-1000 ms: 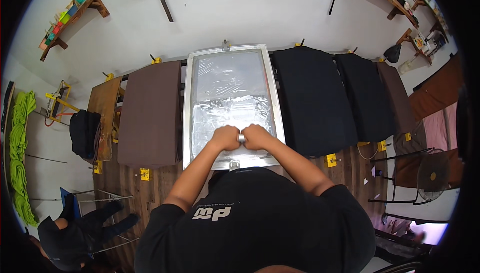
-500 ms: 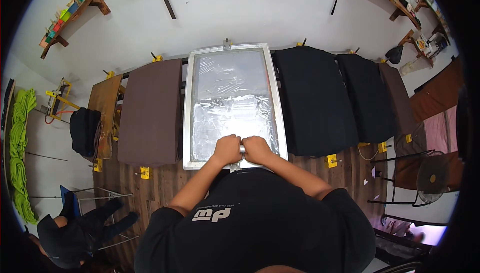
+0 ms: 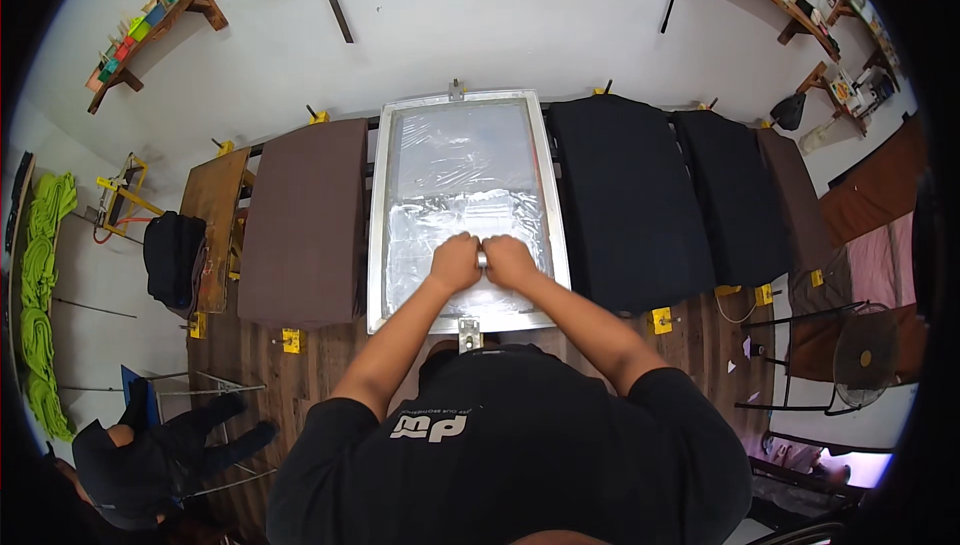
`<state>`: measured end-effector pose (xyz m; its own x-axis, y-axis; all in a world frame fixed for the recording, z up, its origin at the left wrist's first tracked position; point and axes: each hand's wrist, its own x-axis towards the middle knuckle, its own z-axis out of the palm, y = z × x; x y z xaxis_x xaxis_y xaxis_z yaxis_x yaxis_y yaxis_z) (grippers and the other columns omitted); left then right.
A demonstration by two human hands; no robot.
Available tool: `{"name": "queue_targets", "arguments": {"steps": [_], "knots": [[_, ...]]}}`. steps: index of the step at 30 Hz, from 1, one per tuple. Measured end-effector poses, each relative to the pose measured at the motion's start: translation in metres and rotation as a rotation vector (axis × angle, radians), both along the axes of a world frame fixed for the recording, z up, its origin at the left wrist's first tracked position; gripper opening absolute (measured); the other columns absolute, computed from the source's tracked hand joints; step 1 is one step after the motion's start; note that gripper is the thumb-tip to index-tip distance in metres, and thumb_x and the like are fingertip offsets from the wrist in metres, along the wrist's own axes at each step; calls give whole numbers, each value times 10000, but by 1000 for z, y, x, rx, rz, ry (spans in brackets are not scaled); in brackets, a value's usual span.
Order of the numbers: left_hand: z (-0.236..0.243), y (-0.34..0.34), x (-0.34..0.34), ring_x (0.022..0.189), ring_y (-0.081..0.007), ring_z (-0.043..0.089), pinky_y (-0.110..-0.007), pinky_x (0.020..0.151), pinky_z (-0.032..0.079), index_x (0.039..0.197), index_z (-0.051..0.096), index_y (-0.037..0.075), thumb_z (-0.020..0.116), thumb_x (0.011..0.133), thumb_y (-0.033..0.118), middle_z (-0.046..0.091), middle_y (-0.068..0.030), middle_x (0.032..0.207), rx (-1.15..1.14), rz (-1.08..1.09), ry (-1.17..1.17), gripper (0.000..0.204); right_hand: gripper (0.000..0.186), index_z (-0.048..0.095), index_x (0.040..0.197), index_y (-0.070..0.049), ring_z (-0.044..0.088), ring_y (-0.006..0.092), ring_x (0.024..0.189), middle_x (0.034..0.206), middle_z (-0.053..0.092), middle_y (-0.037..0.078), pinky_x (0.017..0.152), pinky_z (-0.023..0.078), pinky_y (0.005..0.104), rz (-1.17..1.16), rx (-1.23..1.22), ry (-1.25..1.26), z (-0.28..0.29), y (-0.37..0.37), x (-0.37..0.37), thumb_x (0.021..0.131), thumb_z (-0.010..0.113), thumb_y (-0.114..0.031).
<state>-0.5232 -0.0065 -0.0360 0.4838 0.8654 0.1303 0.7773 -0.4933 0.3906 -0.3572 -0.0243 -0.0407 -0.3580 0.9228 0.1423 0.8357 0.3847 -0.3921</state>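
Observation:
A silk-screen frame (image 3: 377,215) with silver metal edges lies in front of me. Its translucent mesh (image 3: 455,150) looks clear and wrinkled, with a bright, glossy lower half. Both of my fists are side by side over that lower half. My left hand (image 3: 457,263) and my right hand (image 3: 510,263) are closed on what looks like a squeegee (image 3: 482,259); only a short silver piece shows between them, and my fists hide the rest. A metal clamp (image 3: 470,333) sits at the frame's near edge, another (image 3: 457,91) at its far edge.
Brown cloth-covered boards (image 3: 302,225) stand left and far right, black ones (image 3: 632,210) nearer right. Yellow brackets (image 3: 291,341) stick out below them. A person in dark clothes (image 3: 130,465) is at lower left; a fan (image 3: 865,355) stands at right.
Both fists have moved away from me together, from the frame's near edge up onto the mesh, with the silver piece still between them. The near clamp now shows more fully.

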Motion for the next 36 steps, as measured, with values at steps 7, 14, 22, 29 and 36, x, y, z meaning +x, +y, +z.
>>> {"name": "queue_targets", "arguments": {"steps": [7,14,22,29,36], "knots": [[7,-53,-4,831,-370,697,-464,748,576,866,708,74,721,687,187,687,-151,874,-83,-45,91,212,182,708,870,-36,698,356,790,819,707,182,712,578,475,6,-71,-24,-9,-62,-4,715,701,-130],[20,22,10,869,-380,725,-480,789,590,947,765,109,701,718,229,739,-185,897,-136,4,177,266,196,753,850,-57,718,397,798,805,717,211,746,590,488,24,-123,-78,19,23,17,670,707,-122],[17,26,13,854,-368,736,-470,781,601,888,778,104,706,685,235,751,-177,879,-208,-55,343,252,217,759,854,-57,717,394,799,810,721,216,763,595,468,83,-121,-167,-1,24,14,658,724,-142],[19,-44,-1,850,-384,724,-483,775,590,913,776,103,696,686,216,741,-188,888,-260,-60,278,267,201,765,860,-51,716,394,777,785,712,224,753,590,478,69,-206,-71,5,-55,-1,678,708,-114],[42,2,12,880,-369,723,-472,787,585,917,763,110,684,738,232,742,-169,922,-267,9,254,231,170,749,847,-52,717,400,848,848,723,218,771,586,485,22,-232,-77,27,5,17,709,702,-138]]}}
